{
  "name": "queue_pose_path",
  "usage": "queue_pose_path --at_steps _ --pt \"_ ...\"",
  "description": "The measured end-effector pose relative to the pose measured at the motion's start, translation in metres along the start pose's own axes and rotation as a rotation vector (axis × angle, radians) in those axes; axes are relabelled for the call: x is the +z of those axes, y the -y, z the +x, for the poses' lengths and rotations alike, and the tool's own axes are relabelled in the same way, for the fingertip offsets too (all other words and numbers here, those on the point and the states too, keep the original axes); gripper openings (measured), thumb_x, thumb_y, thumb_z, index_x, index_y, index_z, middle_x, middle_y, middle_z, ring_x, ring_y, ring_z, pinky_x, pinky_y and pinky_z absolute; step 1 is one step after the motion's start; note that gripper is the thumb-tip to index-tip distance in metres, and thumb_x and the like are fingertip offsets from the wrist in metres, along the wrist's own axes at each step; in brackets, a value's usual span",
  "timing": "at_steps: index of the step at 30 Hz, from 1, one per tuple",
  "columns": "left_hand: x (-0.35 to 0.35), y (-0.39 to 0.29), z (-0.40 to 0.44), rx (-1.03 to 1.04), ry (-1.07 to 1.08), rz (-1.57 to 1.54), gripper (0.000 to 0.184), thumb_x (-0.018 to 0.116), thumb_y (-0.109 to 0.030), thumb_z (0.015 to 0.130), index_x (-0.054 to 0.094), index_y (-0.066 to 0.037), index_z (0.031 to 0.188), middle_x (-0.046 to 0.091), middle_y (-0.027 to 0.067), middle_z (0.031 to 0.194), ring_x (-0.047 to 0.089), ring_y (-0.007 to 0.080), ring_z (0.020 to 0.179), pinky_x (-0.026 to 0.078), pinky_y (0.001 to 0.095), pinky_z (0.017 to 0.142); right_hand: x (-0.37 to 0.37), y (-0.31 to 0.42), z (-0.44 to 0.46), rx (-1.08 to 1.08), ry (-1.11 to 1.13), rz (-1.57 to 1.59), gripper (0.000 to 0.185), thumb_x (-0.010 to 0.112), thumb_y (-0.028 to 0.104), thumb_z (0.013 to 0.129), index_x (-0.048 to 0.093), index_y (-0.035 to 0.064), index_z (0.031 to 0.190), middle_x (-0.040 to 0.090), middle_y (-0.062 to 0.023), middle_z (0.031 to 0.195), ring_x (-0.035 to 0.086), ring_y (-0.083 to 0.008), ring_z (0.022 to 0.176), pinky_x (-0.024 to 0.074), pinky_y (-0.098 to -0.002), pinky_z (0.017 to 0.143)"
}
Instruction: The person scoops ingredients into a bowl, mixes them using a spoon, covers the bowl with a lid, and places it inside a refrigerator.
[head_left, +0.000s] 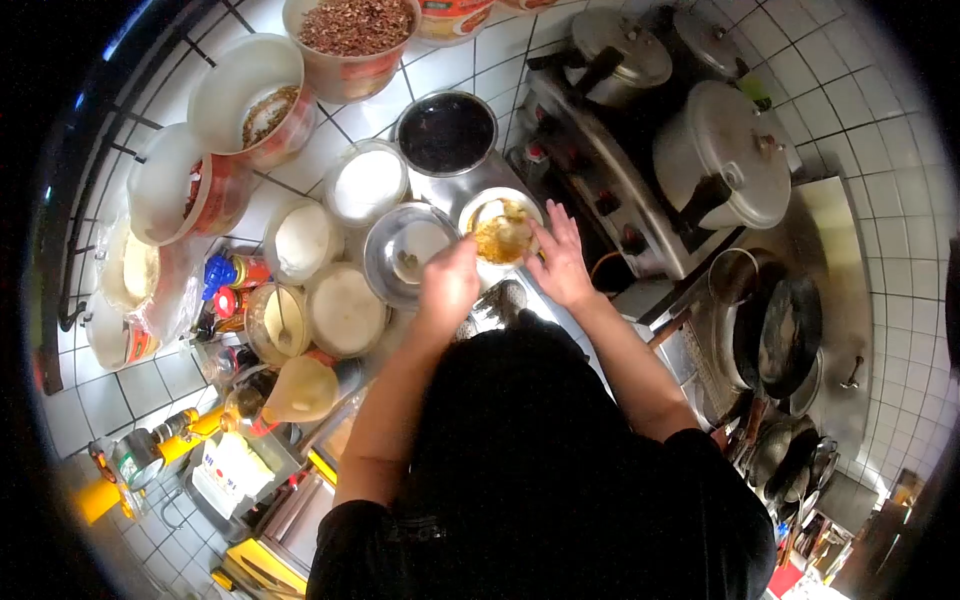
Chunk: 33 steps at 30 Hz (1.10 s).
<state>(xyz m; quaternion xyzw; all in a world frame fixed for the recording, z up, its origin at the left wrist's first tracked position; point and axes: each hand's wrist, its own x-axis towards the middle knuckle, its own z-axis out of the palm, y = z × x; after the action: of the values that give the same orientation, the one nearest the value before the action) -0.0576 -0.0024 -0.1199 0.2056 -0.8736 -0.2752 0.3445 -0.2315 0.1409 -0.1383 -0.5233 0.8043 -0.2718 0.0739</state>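
A white bowl (503, 238) with yellow-brown and white contents stands between my two hands. At its right rim my right hand (563, 262) has its fingers spread, the fingertips touching or close to the edge. My left hand (449, 284) is closed at the bowl's lower left side, over the edge of a metal bowl (385, 262); what it holds, if anything, is hidden. The metal bowl contains a little pale powder. Behind it stand a container of white powder (367, 184) and a steel pot of dark liquid (447, 134).
A stove (610, 180) with pressure cookers (722, 155) is at the upper right. Several tubs of white powder, sauce jars (238, 272) and a tub of dried red flakes (356, 28) fill the left side. A wok (790, 335) and utensils lie at the right.
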Motion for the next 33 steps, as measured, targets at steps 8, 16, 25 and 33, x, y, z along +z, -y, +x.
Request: queue_pose_path --at_steps 8,16,25,33 --pt "0.007 -0.014 0.000 -0.066 0.103 0.019 0.019 0.061 -0.003 0.093 0.068 0.005 0.109 0.071 0.0184 0.081 0.069 0.0259 0.065 0.058 0.0329 0.061 0.005 -0.010 -0.002 0.084 -0.007 0.120 0.062 0.065 0.019 0.083 0.050 0.0058 0.141 0.029 -0.0288 0.155 0.027 -0.0442 0.145 0.0229 -0.0501 0.120" --pt "-0.061 -0.007 0.028 -0.860 -0.303 -0.708 0.024 0.053 -0.012 0.101 0.062 0.007 0.113 0.070 0.0124 0.089 0.067 0.0168 0.067 0.056 0.0291 0.065 0.009 -0.012 0.007 0.256 -0.012 0.295 0.064 0.068 0.022 0.087 0.046 0.0081 0.145 0.032 -0.0271 0.154 0.047 -0.0434 0.132 0.0506 -0.0402 0.101" --pt "-0.102 0.086 0.044 -0.961 -0.600 -0.712 0.023 0.056 -0.012 0.097 0.064 0.010 0.099 0.068 0.0139 0.085 0.065 0.0191 0.067 0.058 0.0301 0.061 0.004 -0.005 0.009 0.265 -0.037 0.385 0.059 0.069 0.014 0.088 0.049 0.0058 0.142 0.040 -0.0253 0.150 0.044 -0.0393 0.136 0.0414 -0.0413 0.109" --pt "-0.140 0.126 0.002 -0.937 -0.959 -0.557 0.018 0.053 -0.007 0.095 0.061 0.008 0.088 0.066 0.0136 0.073 0.063 0.0191 0.058 0.057 0.0316 0.055 0.004 -0.017 0.004 0.180 -0.056 0.250 0.059 0.069 0.013 0.087 0.048 0.0011 0.141 0.038 -0.0306 0.149 0.042 -0.0432 0.137 0.0401 -0.0436 0.111"
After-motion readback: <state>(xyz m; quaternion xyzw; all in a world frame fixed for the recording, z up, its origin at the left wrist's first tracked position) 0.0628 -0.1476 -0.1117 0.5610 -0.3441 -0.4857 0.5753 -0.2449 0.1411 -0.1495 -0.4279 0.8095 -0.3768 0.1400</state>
